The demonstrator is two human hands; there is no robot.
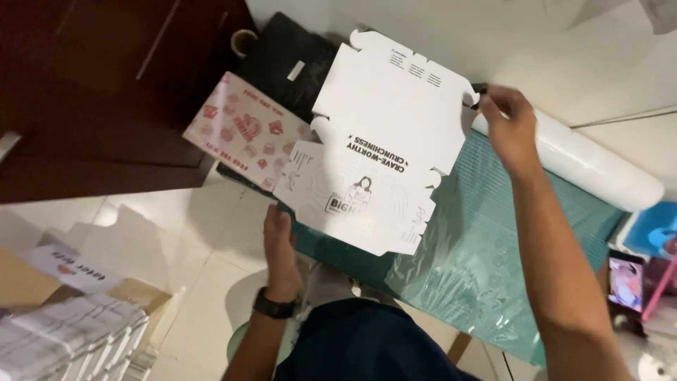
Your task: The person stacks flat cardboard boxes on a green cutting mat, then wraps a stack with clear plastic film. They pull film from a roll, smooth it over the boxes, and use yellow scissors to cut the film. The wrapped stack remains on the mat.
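**Flat carton blank held over the green mat**

Above the green cutting mat (493, 233), in the head view, a flat white die-cut carton blank (384, 134) with printed panels is held up tilted between both hands. The left hand (280, 243) — a dark watch (273, 307) on its wrist — is closed on the blank's lower left edge, thumb up against the card. The right hand (509, 127) pinches the blank's upper right corner tab, fingers together on it. A pink-and-white printed sheet (243, 130) lies just behind the blank, against a black bag (293, 60). A white roll (596, 166) lies along the mat's far edge. At lower left, a stack of white folded cartons (70, 335) sits by a brown cardboard box (21, 282) on the pale tiled floor (190, 233).
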